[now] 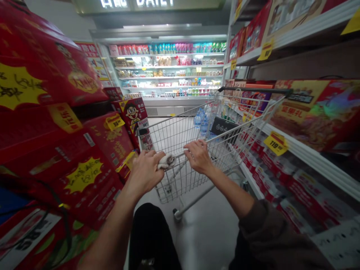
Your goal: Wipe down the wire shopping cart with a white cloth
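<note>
A wire shopping cart (185,183) stands turned sideways in front of me, its black handle (254,90) at the far right. My left hand (146,168) is closed around a bunched white cloth (167,161) at the near top rim. The cloth touches the rim, and part of it is hidden under my fingers. To the right, my right hand (198,155) grips the same rim with curled fingers. Through the mesh, the floor shows beneath the basket.
Red gift boxes (109,138) with yellow price tags are stacked close on the left. Shelves (309,150) of boxed goods line the right. Blue-tinted water bottles (198,120) and a black box (223,126) stand beyond the cart. A lit refrigerated display (168,101) spans the back.
</note>
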A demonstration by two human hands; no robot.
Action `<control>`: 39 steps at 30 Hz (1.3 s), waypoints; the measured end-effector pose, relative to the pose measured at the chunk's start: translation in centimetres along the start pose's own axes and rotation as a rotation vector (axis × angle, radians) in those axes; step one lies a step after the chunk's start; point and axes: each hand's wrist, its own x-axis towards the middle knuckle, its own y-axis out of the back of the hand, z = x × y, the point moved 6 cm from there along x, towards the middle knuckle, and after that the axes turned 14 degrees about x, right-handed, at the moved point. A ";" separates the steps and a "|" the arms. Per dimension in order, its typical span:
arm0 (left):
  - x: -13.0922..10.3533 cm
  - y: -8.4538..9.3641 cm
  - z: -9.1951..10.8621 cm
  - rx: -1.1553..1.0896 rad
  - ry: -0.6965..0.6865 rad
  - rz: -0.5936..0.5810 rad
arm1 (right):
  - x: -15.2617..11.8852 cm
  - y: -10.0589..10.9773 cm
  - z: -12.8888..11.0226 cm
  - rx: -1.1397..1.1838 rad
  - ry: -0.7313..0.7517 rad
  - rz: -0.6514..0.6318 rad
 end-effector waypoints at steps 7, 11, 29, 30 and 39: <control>-3.3 0.4 3.5 -0.160 -0.165 0.356 | -1.8 0.7 1.7 -0.006 -0.076 0.012; -4.9 0.7 5.0 -0.255 -0.195 0.428 | -2.3 2.6 2.8 0.027 -0.060 0.032; -1.2 -4.9 1.3 -0.583 0.005 0.440 | -3.6 6.9 3.6 0.127 -0.152 0.144; -0.4 -5.6 0.3 -0.555 0.068 0.454 | -3.8 6.5 2.2 0.140 -0.129 0.117; 2.1 -7.2 1.0 -0.547 0.149 0.620 | -5.1 1.8 -3.6 0.045 -0.164 0.201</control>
